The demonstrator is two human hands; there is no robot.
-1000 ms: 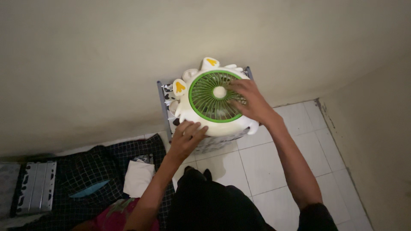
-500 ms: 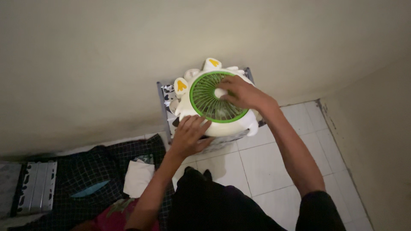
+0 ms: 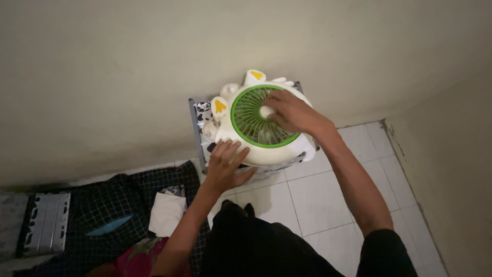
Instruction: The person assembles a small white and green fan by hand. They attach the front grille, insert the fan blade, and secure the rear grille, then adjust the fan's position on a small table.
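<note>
So the white fan (image 3: 259,134) with the green round grille is lying on its back, grille facing straight up at the camera, on top of a small rack (image 3: 197,128) with a black-and-white patterned side, pushed right against the beige wall (image 3: 128,66). It's roundish, so no real long axis, but the two little white ears with yellow marks point toward the wall. Right hand (image 3: 289,113) is flat on the grille, fingers (image 3: 270,102) spread loosely over the white hub in the middle, pressing rather than gripping anything. Left hand (image 3: 225,165) rests on the near lower-left edge of the fan body, fingers stretched out and laid against the white shell, not curled round it. The fan sits between the two hands, touching both. On the white tiled floor (image 3: 318,190) to the left there's a dark checked cloth (image 3: 113,205) with a folded white cloth (image 3: 166,213) on it, and a grey ribbed metal piece (image 3: 46,228) further left. The person's dark-clothed knee fills the bottom.
</note>
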